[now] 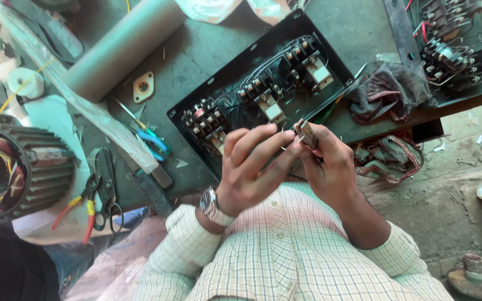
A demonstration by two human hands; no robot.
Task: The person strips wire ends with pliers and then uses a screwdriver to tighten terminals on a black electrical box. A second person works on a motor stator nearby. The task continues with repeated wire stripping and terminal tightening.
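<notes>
Left hand, right hand pinching small brown part; black switch box beyond

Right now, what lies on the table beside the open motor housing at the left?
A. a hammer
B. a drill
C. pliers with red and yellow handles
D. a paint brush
C: the pliers with red and yellow handles lie next to black scissors, just right of the motor housing.
</notes>
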